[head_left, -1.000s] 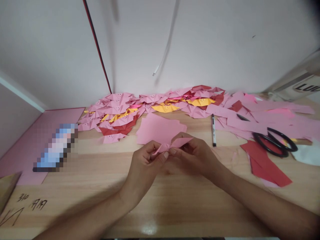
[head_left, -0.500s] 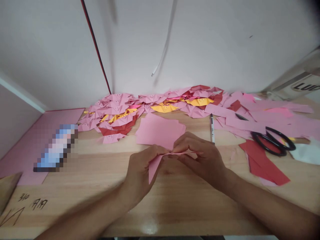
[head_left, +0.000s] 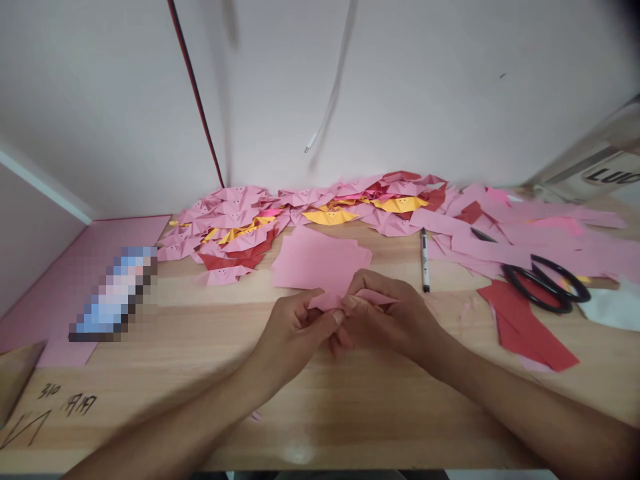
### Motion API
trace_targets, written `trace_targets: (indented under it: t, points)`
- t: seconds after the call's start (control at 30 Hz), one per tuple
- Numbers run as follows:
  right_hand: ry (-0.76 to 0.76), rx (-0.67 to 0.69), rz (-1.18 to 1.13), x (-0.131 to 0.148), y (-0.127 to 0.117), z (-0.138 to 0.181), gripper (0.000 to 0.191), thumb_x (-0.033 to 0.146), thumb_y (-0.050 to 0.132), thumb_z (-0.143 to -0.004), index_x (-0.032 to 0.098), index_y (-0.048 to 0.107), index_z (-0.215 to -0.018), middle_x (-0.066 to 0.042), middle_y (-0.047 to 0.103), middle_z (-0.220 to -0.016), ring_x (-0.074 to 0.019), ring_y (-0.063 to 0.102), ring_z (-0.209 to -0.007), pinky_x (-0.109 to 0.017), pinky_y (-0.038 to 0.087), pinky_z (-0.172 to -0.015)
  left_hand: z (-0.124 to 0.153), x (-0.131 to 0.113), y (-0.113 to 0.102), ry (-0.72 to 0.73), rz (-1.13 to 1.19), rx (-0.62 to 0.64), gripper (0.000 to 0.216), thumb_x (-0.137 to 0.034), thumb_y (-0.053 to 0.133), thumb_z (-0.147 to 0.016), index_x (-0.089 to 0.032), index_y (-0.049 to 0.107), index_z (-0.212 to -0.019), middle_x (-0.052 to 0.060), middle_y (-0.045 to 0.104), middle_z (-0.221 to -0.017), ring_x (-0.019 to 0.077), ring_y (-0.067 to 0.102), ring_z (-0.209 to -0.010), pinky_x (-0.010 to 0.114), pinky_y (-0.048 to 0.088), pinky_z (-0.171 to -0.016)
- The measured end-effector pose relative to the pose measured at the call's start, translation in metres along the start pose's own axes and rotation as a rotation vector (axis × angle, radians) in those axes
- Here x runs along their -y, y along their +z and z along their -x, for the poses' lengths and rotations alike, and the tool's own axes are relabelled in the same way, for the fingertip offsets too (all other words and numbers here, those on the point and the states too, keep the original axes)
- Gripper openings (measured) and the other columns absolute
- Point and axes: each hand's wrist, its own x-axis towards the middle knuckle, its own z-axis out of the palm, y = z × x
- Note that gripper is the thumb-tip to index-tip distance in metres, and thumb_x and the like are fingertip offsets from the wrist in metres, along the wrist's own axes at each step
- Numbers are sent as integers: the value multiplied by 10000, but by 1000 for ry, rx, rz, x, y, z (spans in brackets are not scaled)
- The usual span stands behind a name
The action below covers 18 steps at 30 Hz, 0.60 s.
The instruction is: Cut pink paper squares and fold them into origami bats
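A small folded piece of pink paper (head_left: 327,301) is pinched between both hands above the wooden table. My left hand (head_left: 300,323) is closed on its left part, with the thumb pressed on the near edge. My right hand (head_left: 387,307) grips the right part, its thumb close to the left thumb at the middle; a pointed pink flap shows between its fingers. The fingers partly hide the folds. Just beyond the hands lies a stack of pink paper sheets (head_left: 320,257).
Folded paper pieces with drawn faces (head_left: 235,213) are heaped along the wall. To the right lie a marker (head_left: 425,260), black-handled scissors (head_left: 545,287), red paper (head_left: 533,327) and pink scraps (head_left: 545,243). A blurred-out phone-like object (head_left: 115,293) rests on pink sheets at left.
The paper's hanging left flap no longer shows below the left hand. The left hand has shifted right, and both thumbs now meet on the paper's near side.
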Motion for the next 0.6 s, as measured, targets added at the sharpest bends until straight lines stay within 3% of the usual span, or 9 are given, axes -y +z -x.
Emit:
trace_targets:
  t: [0.17,0.3,0.6]
  points:
    - [55,21,-27,1,-1,-6,319,353,449,-931,184,457,-661,34,462,-608,-91,412,-566,-223,325,-532,1,2,-1,-63,66,-32,177,-265,591,-831,-113,604,-742,31,667,-588,93,561,-448,193,435,-468]
    - [55,93,-71,1,2,-8,346,398,436,-932,188,484,-661,24,511,-618,-101,458,-575,-231,347,-543,-1,3,1,-58,67,-91,185,-234,591,-814,-116,594,-671,20,648,-538,77,528,-418,179,408,-451]
    - [26,155,-22,-1,9,1,324,355,407,-953,194,451,-675,32,563,-592,-103,494,-591,-228,358,-577,-2,4,2,-127,58,-20,241,-263,570,-790,-134,558,-586,-10,560,-425,65,439,-348,175,333,-395]
